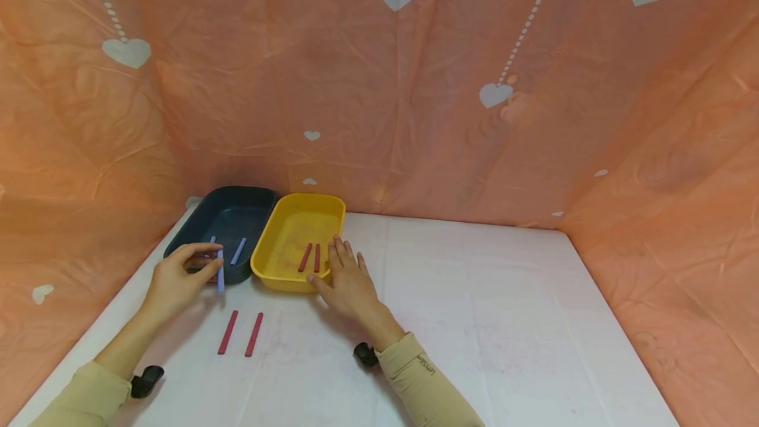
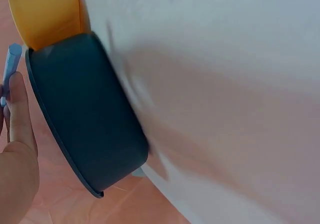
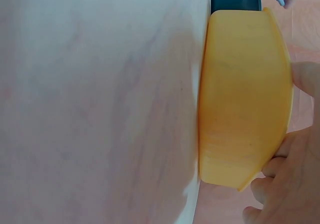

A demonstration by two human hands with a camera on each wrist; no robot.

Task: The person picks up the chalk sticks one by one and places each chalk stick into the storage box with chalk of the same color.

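Note:
My left hand (image 1: 176,277) pinches a slim pale blue stick (image 1: 221,271) between thumb and fingers, above the near end of a dark teal tray (image 1: 221,193). In the left wrist view the stick (image 2: 12,61) stands above the rim level. A similar blue stick (image 1: 238,251) lies inside the dark tray, and another is partly hidden behind my left hand. My right hand (image 1: 350,287) rests at the near right corner of a yellow tray (image 1: 269,275), fingers extended and thumb touching the rim. Two dark red sticks (image 1: 305,257) lie in the yellow tray.
Two more red sticks, a left one (image 1: 228,333) and a right one (image 1: 253,335), lie on the white tabletop (image 1: 474,321) in front of the trays. Both trays stand side by side near an orange cloth backdrop (image 1: 332,84) with white hearts.

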